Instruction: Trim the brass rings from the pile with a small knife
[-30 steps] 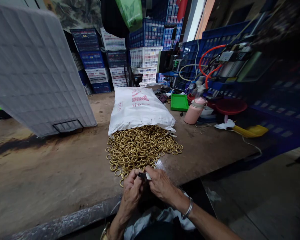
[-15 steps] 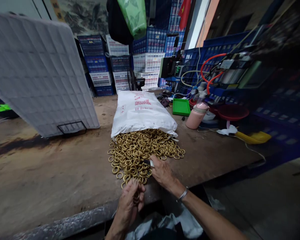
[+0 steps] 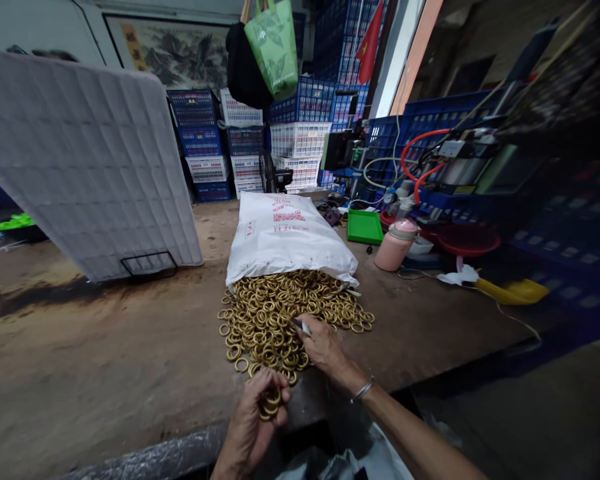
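A heap of brass-coloured rings (image 3: 270,320) spills from the mouth of a white woven sack (image 3: 290,240) onto the brown table. My left hand (image 3: 253,413) is curled around several brass rings (image 3: 270,403) just in front of the heap, near the table's front edge. At the right side of the heap is my right hand (image 3: 324,343), its fingers closed on a small tool with a dark tip and a pale handle (image 3: 303,325). The tool's exact kind cannot be made out. Its tip points left over the rings.
A grey padded panel (image 3: 95,167) stands on the left. Right of the sack are a green tray (image 3: 364,227), a pink bottle (image 3: 397,247), a red dish (image 3: 467,240) and a yellow scoop (image 3: 515,292). Stacked crates (image 3: 300,140) fill the back.
My left hand has turned and moved slightly down, so the rings in it show more. The right hand stays by the heap with the tool. The camera view has tilted up slightly.
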`<state>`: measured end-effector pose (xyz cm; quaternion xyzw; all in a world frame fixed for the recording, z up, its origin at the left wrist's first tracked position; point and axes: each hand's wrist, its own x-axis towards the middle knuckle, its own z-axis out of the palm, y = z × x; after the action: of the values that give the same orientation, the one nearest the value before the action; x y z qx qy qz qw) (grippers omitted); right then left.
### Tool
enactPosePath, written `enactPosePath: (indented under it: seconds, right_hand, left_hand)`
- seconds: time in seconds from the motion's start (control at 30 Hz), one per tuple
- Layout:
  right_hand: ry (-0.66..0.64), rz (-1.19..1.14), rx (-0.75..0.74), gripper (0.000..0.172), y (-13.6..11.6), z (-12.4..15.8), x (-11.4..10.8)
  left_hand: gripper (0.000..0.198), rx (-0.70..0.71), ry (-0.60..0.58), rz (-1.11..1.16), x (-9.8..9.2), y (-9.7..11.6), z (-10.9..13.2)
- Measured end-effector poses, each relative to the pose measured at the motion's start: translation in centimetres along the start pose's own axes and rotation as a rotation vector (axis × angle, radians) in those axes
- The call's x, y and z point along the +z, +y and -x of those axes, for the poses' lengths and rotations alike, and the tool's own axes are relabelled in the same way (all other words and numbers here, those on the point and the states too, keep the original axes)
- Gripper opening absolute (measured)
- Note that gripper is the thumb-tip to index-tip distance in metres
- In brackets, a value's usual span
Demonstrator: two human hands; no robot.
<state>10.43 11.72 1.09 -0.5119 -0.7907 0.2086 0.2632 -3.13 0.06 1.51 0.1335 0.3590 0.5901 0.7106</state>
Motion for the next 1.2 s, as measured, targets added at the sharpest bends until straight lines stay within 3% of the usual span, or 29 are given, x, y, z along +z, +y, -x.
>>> enactPosePath:
  seconds: [0.13, 0.27, 0.37, 0.43, 0.5, 0.6, 0.7, 0.87, 0.97, 1.2]
  right_hand:
    - [0.003, -0.327, 0.119, 0.023, -0.1, 0.4, -0.8]
    - [-0.129, -0.552, 0.234, 0.018, -1.1, 1.5, -1.8]
    - [-0.235, -0.616, 0.283, 0.014, -1.9, 2.3, -2.1]
    - [-0.296, -0.650, 0.308, 0.014, -2.2, 2.7, -2.1]
    - [-0.363, -0.701, 0.375, 0.014, -2.6, 3.0, -2.0]
    - [-0.468, -0.815, 0.512, 0.014, -3.0, 3.2, -2.0]
    - [-0.499, -0.835, 0.569, 0.017, -3.1, 3.4, -1.9]
    - [-0.323, -0.711, 0.360, 0.023, -2.7, 3.4, -1.4]
    - [-0.281, -0.616, 0.241, 0.027, -2.6, 3.3, -1.1]
    - [-0.212, -0.451, 0.190, 0.030, -2.8, 3.2, -0.6]
  left_hand:
    - [0.021, 0.062, 0.015, -0.075, 0.6, -0.1, -0.9]
    - [0.024, 0.215, 0.116, -0.310, 1.0, -0.6, -2.0]
    - [0.019, 0.415, 0.184, -0.540, 1.2, -0.7, -2.4]
    - [0.017, 0.555, 0.163, -0.665, 1.2, -0.5, -2.4]
    - [0.018, 0.601, 0.095, -0.746, 1.3, -0.2, -2.3]
    - [0.020, 0.576, 0.014, -0.792, 1.4, 0.1, -2.2]
    - [0.015, 0.557, 0.025, -0.795, 1.6, 0.4, -2.1]
    - [0.011, 0.480, 0.029, -0.781, 1.9, 0.0, -2.1]
    - [0.015, 0.425, 0.070, -0.731, 1.6, -0.5, -2.3]
    - [0.037, 0.131, 0.024, -0.599, 0.9, -1.0, -2.6]
